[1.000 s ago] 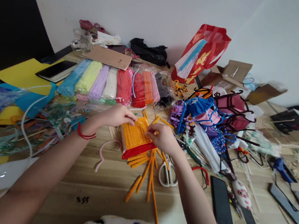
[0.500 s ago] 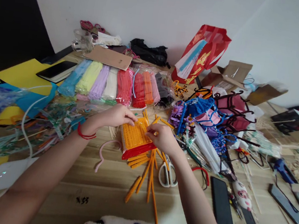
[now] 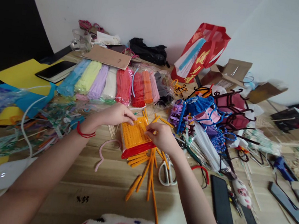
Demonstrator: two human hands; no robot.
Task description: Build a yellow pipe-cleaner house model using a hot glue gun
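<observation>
An orange ribbed panel with a red edge [image 3: 135, 135] lies on the wooden table in front of me. My left hand [image 3: 123, 115], a red string on its wrist, rests its bent fingers at the panel's upper left. At the right side, my right hand [image 3: 157, 133] has thumb and forefinger pinched together over the panel; what they hold is too small to make out. Loose orange fuzzy stems [image 3: 150, 177] spread out below the panel. White-handled scissors [image 3: 167, 174] lie beside them, and a curved pink stem [image 3: 101, 153] is to the left.
Bagged coloured stems [image 3: 111, 82] line the back, near a red bag [image 3: 200, 53]. Blue and purple craft pieces [image 3: 200, 111], a black phone [image 3: 221, 201] and a blue glue gun [image 3: 284, 168] are at right. A white charger [image 3: 8, 174] and cable sit at left.
The whole view has shifted very slightly. Both hands keep nearly the same places at the orange panel.
</observation>
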